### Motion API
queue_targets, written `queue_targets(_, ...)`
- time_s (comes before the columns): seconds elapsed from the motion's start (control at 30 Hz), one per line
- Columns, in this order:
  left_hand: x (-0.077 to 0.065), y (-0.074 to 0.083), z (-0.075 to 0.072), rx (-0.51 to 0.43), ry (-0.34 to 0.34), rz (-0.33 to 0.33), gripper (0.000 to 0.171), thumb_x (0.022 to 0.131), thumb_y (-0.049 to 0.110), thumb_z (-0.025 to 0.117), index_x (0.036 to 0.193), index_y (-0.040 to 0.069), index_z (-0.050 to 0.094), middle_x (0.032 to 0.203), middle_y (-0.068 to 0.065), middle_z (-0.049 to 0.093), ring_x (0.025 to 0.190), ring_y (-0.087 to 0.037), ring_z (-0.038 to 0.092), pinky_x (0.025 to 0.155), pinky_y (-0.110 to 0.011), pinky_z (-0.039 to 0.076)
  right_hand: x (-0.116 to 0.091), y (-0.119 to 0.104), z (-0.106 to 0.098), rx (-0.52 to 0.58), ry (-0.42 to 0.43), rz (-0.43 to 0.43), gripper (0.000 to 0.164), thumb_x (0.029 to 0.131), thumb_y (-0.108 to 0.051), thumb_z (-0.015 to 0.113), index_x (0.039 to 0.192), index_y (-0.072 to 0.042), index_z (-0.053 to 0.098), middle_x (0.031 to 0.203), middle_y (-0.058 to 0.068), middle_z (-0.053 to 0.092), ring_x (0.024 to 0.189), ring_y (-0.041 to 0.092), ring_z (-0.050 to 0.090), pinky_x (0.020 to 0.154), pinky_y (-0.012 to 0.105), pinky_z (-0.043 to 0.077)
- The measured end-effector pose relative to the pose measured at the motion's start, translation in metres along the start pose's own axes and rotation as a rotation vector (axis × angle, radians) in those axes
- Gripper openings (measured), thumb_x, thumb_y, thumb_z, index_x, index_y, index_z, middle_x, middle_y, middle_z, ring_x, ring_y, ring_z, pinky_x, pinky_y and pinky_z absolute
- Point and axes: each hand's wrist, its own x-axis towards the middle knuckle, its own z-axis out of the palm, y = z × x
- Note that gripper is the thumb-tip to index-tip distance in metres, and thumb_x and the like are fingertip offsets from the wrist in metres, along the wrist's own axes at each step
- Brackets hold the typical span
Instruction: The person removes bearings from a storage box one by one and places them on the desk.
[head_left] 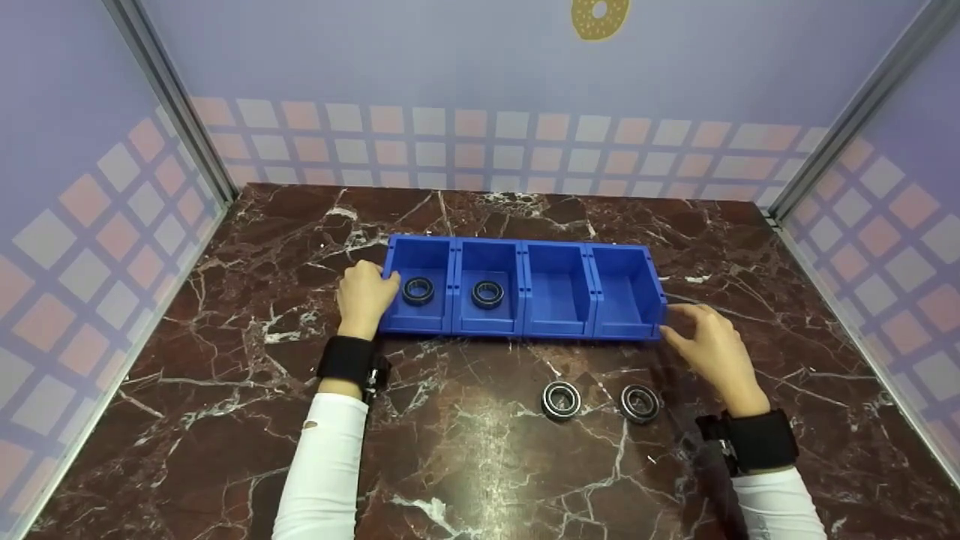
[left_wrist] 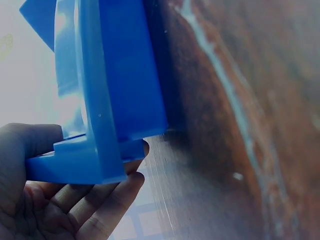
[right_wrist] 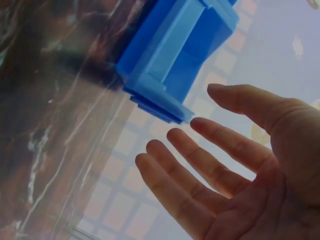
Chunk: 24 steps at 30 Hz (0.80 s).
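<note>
A row of joined blue storage bins (head_left: pixel 559 328) stands on the table. My left hand (head_left: pixel 364 294) grips the row's left end wall, with the thumb over the rim; in the left wrist view the fingers (left_wrist: pixel 112 205) reach round the bin's outer side. My right hand (head_left: pixel 711 351) is beside the right end, fingers spread and relaxed. The right wrist view shows its fingertips (right_wrist: pixel 175 135) close to the bin's edge, holding nothing. One ball bearing (head_left: pixel 406 291) lies in the leftmost bin, another bearing (head_left: pixel 476 295) in the second. The two bins on the right hold nothing visible.
Two more bearings, a left one (head_left: pixel 548 405) and a right one (head_left: pixel 627 409), lie on the dark marbled table (head_left: pixel 480 457) in front of the bins. Panels with a checked pattern (head_left: pixel 471 142) enclose the back and both sides.
</note>
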Motion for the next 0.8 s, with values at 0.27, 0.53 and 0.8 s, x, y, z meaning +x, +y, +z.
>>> queue_targets(0.27, 0.001, -0.001, 0.000, 0.001, 0.002, -0.003, 0.034, 0.091, 0.028, 0.067, 0.107, 0.000, 0.078, 0.114, -0.029, 0.074, 0.103, -0.050, 0.072, 0.084, -0.060, 0.057, 0.008, 0.011, 0.004, 0.000, -0.016, 0.058, 0.048, 0.096, -0.021, 0.068, 0.135, 0.007, 0.060, 0.135, 0.035, 0.061, 0.125, 0.055, 0.058, 0.100, 0.068, 0.046)
queue_targets(0.53, 0.000, -0.001, 0.000, -0.007, 0.004, -0.002, 0.031, 0.090, 0.029, 0.067, 0.100, 0.001, 0.079, 0.110, -0.029, 0.075, 0.100, -0.050, 0.073, 0.081, -0.060, 0.057, 0.018, 0.017, 0.011, 0.035, -0.044, 0.072, 0.053, 0.097, -0.022, 0.067, 0.139, 0.007, 0.056, 0.135, 0.032, 0.062, 0.126, 0.054, 0.057, 0.102, 0.068, 0.045)
queue_targets(0.8, 0.000, 0.000, -0.001, -0.006, 0.008, -0.004, 0.030, 0.091, 0.028, 0.067, 0.099, 0.002, 0.079, 0.110, -0.029, 0.075, 0.100, -0.050, 0.072, 0.082, -0.060, 0.057, 0.027, 0.022, 0.021, 0.052, -0.066, 0.086, 0.055, 0.097, -0.023, 0.067, 0.143, 0.005, 0.053, 0.134, 0.031, 0.064, 0.123, 0.055, 0.059, 0.101, 0.069, 0.045)
